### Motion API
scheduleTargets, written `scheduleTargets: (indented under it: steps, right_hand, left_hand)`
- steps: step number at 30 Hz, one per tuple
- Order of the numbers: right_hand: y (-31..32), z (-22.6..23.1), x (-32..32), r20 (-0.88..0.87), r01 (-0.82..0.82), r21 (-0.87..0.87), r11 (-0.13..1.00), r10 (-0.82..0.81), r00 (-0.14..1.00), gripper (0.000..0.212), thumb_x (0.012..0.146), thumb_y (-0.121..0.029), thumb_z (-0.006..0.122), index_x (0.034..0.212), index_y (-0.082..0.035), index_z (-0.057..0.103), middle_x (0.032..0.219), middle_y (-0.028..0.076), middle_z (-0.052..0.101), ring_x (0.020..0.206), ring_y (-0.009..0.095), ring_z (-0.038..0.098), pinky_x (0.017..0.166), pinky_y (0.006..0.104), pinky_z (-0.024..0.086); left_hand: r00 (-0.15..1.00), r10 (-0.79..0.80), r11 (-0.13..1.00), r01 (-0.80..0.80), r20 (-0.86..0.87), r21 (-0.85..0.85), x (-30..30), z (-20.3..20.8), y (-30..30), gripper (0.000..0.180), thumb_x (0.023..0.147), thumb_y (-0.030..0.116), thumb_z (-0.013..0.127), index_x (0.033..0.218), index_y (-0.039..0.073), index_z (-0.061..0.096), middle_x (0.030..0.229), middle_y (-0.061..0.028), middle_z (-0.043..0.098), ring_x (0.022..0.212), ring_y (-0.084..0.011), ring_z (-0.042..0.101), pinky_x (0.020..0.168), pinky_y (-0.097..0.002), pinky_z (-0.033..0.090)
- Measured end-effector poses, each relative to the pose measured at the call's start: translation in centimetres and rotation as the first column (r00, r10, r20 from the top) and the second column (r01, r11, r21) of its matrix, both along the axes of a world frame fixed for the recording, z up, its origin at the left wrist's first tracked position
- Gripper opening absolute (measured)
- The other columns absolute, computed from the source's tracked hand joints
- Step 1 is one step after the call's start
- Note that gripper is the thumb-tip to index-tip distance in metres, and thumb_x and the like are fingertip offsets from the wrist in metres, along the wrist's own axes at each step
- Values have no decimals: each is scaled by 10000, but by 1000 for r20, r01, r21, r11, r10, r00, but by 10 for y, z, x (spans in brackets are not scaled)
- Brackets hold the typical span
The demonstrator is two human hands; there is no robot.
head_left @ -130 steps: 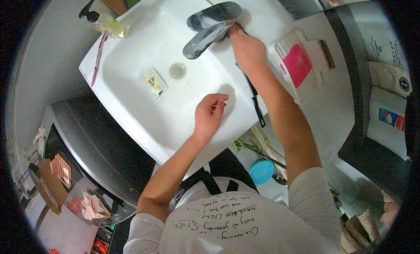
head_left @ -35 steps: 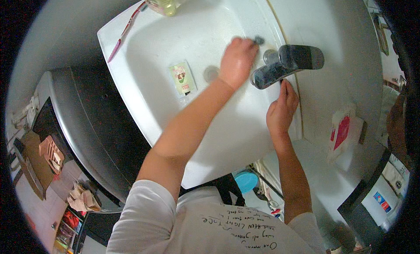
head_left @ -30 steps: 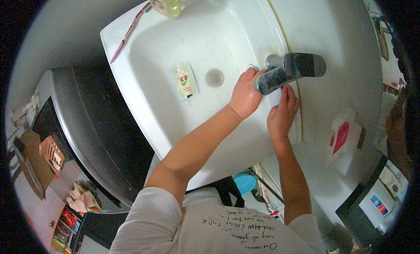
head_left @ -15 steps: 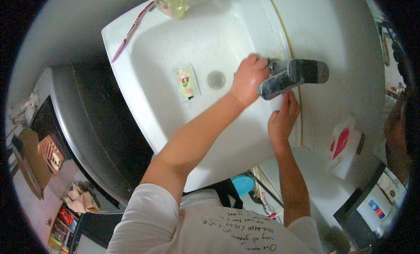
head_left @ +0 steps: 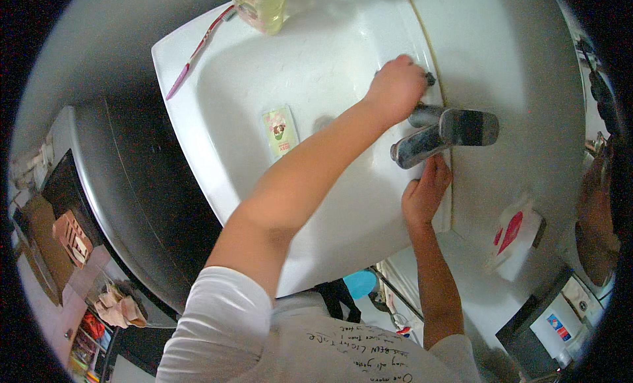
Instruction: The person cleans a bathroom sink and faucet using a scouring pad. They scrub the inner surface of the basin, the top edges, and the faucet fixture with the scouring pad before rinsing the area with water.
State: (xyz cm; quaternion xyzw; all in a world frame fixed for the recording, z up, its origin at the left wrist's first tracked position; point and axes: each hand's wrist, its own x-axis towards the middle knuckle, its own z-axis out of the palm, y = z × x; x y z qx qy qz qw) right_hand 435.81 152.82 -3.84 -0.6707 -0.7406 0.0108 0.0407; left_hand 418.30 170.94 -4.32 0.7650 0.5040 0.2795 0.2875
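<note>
Left hand (head_left: pixel 399 88): clenched on a small dark pad (head_left: pixel 430 78) at the right edge of the sink (head_left: pixel 343 218), beyond the faucet (head_left: pixel 469 127). Right hand (head_left: pixel 427 188): beside the faucet's near side; grip cannot be determined. Handwork at this edge appears under way; portions finished or outstanding indeterminable.

White sink (head_left: pixel 349 231) with 1 faucet (head_left: pixel 455 129), 1 toothbrush (head_left: pixel 196 53), 1 bottle (head_left: pixel 262 7), 1 green packet (head_left: pixel 279 129)

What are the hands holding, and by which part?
The left hand holds a small dark object, gripped part hidden, one edge poking out; whether the right hand holds anything behind the faucet cannot be told.
</note>
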Motion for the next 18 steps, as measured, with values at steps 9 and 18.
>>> scheduleTargets:
  steps: [9, 18]
  right_hand:
    - [-1, 0, -1, -4, -8, 33, 999, 8, 1000, 744, 754, 17, 560, 1471, 13, 364, 1475, 251, 430, 1387, 423, 375, 1177, 578, 212]
    - [-2, 2, -4, -15, -4, 31, 1000, 4, 1000, 753, 730, 25, 548, 1462, 36, 370, 1453, 255, 447, 1353, 435, 407, 1158, 581, 233]
  left_hand:
    - [911, -318, 898, 201, 262, 391, -32, -24, -30, 269, 845, 62, 579, 1092, 18, 677, 1201, -155, 655, 1171, -354, 588, 1043, -442, 462]
    - [995, 104, 858, -92, 5, 506, -48, -31, 91, 127, 842, 139, 583, 854, 54, 677, 977, -130, 657, 962, -352, 607, 854, -444, 514]
